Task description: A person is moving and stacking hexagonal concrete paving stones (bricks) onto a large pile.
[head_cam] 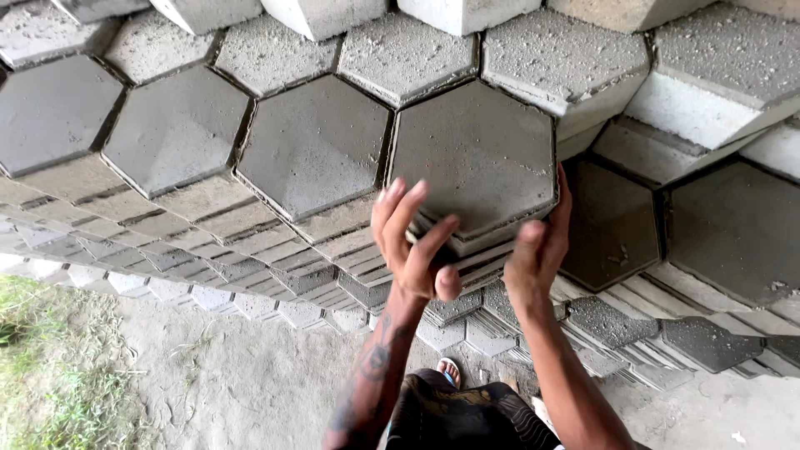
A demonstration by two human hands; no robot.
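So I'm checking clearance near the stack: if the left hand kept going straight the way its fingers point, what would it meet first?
Most likely the dark wet hexagonal block on top of the stack. The left hand points up at its near edge, fingers spread just short of it or touching; depth is unclear. The right hand is already at its right corner.

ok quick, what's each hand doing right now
Left hand: open, fingers spread at the front edge of the dark hexagonal block.
Right hand: open, touching the block's right edge.

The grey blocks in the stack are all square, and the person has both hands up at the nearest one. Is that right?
Not quite. The head view shows the grey blocks are six-sided hexagons, not squares. The rest holds: the left hand and right hand are both up at the nearest block.
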